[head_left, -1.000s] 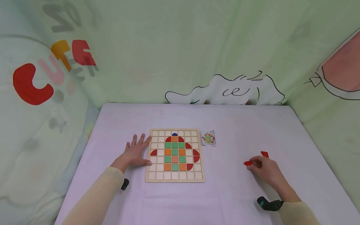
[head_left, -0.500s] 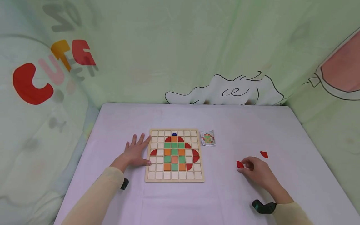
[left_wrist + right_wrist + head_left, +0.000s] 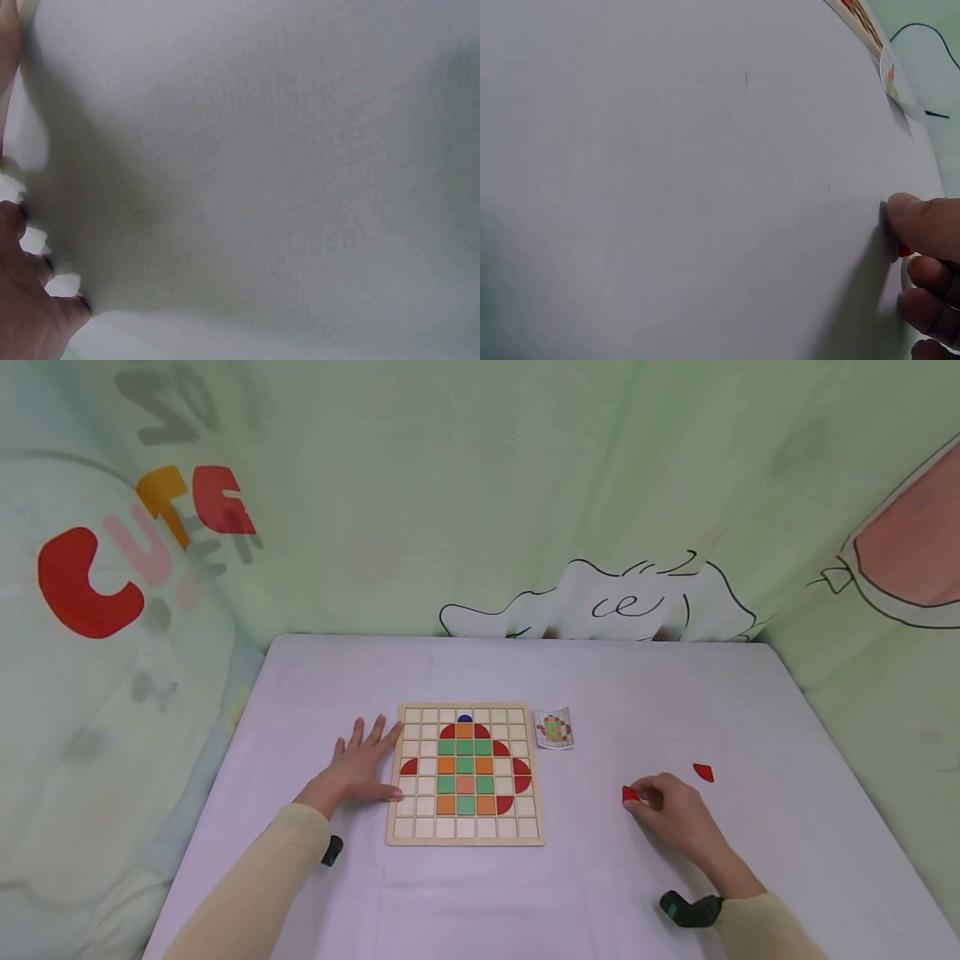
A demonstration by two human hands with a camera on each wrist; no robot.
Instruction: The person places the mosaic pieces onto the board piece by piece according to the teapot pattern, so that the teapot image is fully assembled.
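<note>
My right hand (image 3: 672, 814) pinches a red quarter-circle tile (image 3: 630, 794) between thumb and fingers, out to the right of the board. In the right wrist view only a sliver of that red tile (image 3: 904, 250) shows under the thumb. With fingers spread, my left hand (image 3: 358, 772) rests at the left edge of a wooden grid board (image 3: 465, 842), thumb and a fingertip touching its rim. Green, orange and red tiles and a blue half-round piece (image 3: 466, 718) form a teapot-like figure in the cells. One red quarter-circle tile (image 3: 408, 767) sits apart at the left.
A small picture card (image 3: 553, 728) with a similar coloured figure lies right of the board, its corners curling. Another red quarter-circle tile (image 3: 703, 772) lies on the white-covered table (image 3: 600, 685) beyond my right hand. Printed fabric (image 3: 420, 510) hangs behind the table.
My right hand has moved left with the red tile, away from the loose one, which now shows fully. The left hand and the board have stayed put.
</note>
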